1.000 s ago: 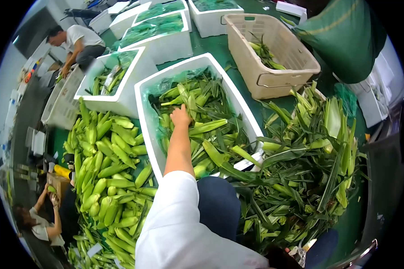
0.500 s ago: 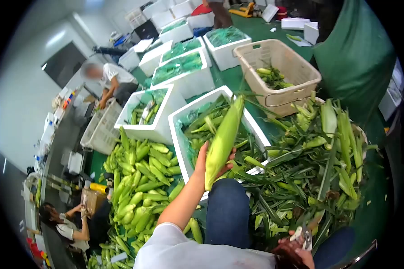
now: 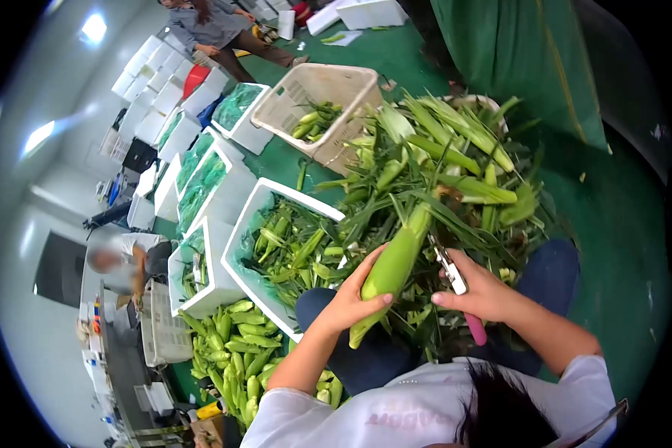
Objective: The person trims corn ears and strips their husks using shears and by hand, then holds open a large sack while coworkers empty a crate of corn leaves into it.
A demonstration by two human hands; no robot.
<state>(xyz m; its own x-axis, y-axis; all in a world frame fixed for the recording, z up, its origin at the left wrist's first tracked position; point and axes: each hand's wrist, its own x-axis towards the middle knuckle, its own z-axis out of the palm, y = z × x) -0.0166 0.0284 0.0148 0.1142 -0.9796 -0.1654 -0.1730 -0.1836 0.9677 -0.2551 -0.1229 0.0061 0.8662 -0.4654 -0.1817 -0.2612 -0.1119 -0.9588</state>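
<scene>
My left hand (image 3: pixel 351 299) is wrapped round the lower part of an ear of corn (image 3: pixel 397 265) in its green husk. The ear is tilted, its upper end pointing away from me and a little right. In my right hand (image 3: pixel 485 287) is a pair of pruning shears (image 3: pixel 451 270), with a white upper handle part and a pink grip showing below the palm. The shears' blades point up beside the ear's upper right side; whether they touch it I cannot tell. Beyond both hands lies a heap of cut husks and leaves (image 3: pixel 455 168).
A foam box (image 3: pixel 235 250) of trimmed corn stands ahead left, near a beige plastic crate (image 3: pixel 306 149). Unopened corn ears (image 3: pixel 239 351) are piled at my left. More foam boxes (image 3: pixel 201 179) line the floor. One person (image 3: pixel 224 33) stands at the back; another (image 3: pixel 138 257) sits at left.
The view has turned right. The corn ear, held in my left hand, has moved closer to the husk heap. My right hand has come up beside it with the shears.
</scene>
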